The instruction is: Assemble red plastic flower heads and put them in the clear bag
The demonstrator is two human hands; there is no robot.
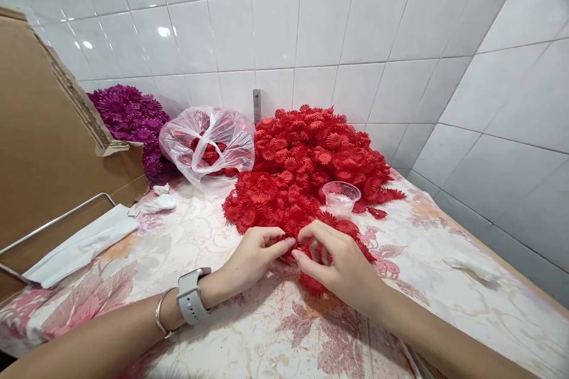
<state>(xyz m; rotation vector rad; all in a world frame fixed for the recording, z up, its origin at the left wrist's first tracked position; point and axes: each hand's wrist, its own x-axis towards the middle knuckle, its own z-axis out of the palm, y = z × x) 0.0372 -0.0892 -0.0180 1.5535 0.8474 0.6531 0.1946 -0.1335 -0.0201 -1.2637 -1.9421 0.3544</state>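
Note:
Both hands meet at the front edge of a pile of red artificial flower heads [311,154] with notched petals. My left hand [251,257], with a watch [191,296] and a bangle on its wrist, is closed in a pinch, thumb against forefinger, on a red artificial flower partly hidden by the fingers. Close beside it, my right hand [340,263] curls thumb and forefinger toward the left fingertips. Whatever lies between its fingertips is too small to make out. Red petals show under the right hand. A clear plastic cup [341,196] stands among the flowers behind it.
A clear plastic bag [208,145] with red flowers inside sits left of the pile. Purple flowers [131,121] are heaped behind a cardboard box [53,130]. White paper [84,243] and crumpled tissue [157,204] lie on the floral tablecloth [231,331]. Tiled walls [275,23] bound the table.

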